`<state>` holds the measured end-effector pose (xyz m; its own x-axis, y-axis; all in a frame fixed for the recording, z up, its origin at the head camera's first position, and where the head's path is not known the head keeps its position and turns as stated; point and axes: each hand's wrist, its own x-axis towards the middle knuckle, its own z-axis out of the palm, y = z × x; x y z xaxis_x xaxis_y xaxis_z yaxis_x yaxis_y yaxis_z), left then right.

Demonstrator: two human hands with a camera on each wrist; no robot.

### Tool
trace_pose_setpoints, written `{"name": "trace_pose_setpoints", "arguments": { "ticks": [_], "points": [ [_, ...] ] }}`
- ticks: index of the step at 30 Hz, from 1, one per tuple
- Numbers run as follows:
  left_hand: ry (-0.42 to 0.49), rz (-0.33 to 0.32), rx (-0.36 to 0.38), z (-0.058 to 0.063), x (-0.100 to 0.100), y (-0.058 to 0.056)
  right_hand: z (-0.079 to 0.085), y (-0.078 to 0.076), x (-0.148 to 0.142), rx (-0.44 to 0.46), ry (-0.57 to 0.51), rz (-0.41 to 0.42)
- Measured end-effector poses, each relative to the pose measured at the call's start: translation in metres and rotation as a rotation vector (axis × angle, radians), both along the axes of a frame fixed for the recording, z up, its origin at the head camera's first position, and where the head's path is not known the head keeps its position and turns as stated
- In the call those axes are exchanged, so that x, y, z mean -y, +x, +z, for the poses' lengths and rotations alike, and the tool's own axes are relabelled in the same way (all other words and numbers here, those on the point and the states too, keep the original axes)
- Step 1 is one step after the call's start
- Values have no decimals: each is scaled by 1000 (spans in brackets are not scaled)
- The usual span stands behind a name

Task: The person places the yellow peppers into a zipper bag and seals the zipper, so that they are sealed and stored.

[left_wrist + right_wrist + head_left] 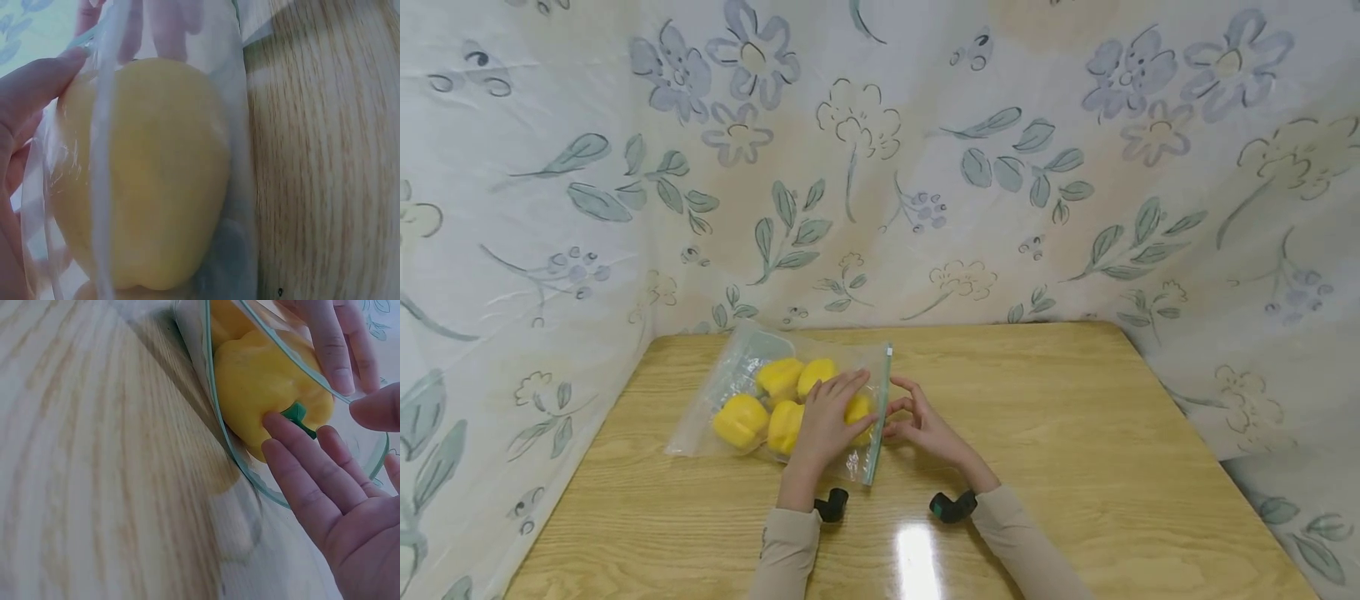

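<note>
A clear zip bag (700, 417) with a green-edged mouth lies on the table holding several yellow bell peppers (741, 421). My left hand (831, 421) rests over the bag near its mouth, fingers stretched across the film and thumb toward the green rim (880, 417). Under that hand is the pepper closest to the mouth; its green stem (297, 415) faces the opening in the right wrist view. At the mouth, my right hand (337, 500) has its fingers extended toward this pepper, fingertips overlapping it. Whether they touch is unclear. The left wrist view shows the same pepper (150, 175) through film.
A wooden table (1037, 417) lies under the bag, its surface continuing to the right. Floral cloth (880, 250) hangs behind and at both sides. Black wrist cameras (953, 507) sit at both wrists near the sleeves.
</note>
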<state>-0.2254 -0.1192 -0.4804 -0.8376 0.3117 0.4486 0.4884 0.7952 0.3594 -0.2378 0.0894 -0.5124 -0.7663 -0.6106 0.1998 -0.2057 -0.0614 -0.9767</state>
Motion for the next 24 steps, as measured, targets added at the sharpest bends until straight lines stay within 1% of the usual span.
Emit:
{"name": "trace_pose_setpoints", "arguments": {
  "ticks": [5,9,14,19,24],
  "points": [
    [-23,0,9,0,0,1,-2,3,0,8,10,-17],
    [-33,-2,22,1,0,2,-3,5,0,-24,7,-26],
    [-45,-7,18,2,-1,1,0,11,1,-59,24,-53],
    [-49,-19,12,3,-1,1,12,22,2,-75,66,-70],
    [-58,-25,12,5,2,2,23,34,5,-123,128,-98]
  ]
}}
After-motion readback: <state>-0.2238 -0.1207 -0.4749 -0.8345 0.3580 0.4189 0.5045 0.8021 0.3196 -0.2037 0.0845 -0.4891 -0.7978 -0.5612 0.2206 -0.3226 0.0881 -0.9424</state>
